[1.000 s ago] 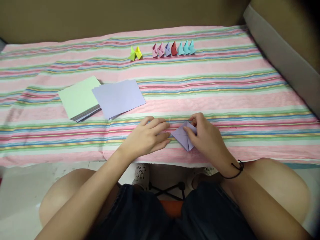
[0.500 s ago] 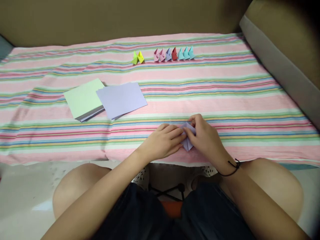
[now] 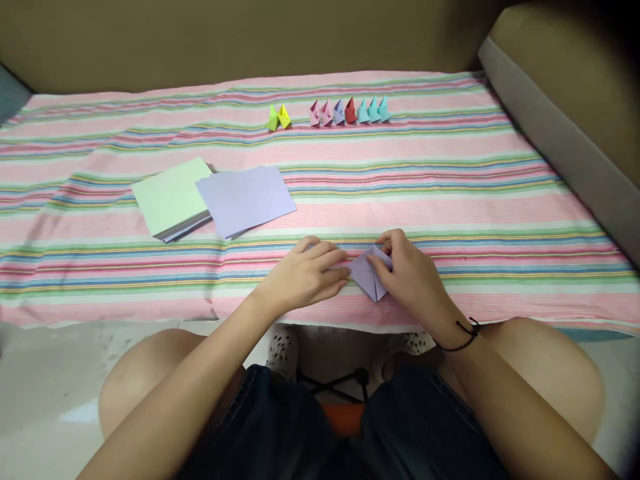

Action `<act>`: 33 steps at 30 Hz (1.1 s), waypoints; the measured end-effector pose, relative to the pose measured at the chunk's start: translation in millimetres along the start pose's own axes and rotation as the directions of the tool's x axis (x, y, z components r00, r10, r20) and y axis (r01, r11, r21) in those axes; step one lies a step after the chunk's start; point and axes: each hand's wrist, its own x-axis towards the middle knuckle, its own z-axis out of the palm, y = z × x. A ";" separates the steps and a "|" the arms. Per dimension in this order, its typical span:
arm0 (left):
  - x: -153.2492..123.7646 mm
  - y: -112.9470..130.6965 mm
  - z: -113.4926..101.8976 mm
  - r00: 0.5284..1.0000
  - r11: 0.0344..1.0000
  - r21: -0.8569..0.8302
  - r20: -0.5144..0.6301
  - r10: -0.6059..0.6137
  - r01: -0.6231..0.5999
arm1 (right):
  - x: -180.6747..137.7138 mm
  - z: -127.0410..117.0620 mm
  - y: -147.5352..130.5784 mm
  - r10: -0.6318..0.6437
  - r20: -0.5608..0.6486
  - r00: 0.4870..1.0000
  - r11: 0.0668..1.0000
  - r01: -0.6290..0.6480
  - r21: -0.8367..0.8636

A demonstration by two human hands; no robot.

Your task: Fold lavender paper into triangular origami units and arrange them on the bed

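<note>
A folded piece of purple paper [image 3: 368, 275] with creases lies near the front edge of the striped cloth, shaped like a diamond. My right hand [image 3: 407, 267] grips its right side between thumb and fingers, hiding that corner. At the paper's left corner is my left hand [image 3: 313, 273], its fingers stretched out and the fingertips close to the corner; whether they touch it I cannot tell. Farther left, a fanned stack of purple sheets [image 3: 247, 200] partly overlaps a thicker stack topped with light green paper [image 3: 173, 197].
Along the back stand small folded paper figures: a yellow-green one [image 3: 273, 119], a yellow one [image 3: 284, 116], then a row with pink, purple, red [image 3: 350, 111] and turquoise ones. The striped cloth [image 3: 425, 160] meets a brown backrest [image 3: 250, 40] behind and an armrest [image 3: 560, 127] at right.
My left hand has slid left off the folded purple paper, uncovering its left half. My right hand keeps its grip in nearly the same place.
</note>
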 end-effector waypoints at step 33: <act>18.7 50.9 19.0 0.971 0.972 0.008 0.023 -0.237 0.237 | -54.8 -26.4 -2.4 0.037 0.273 0.961 0.961 -0.109 0.253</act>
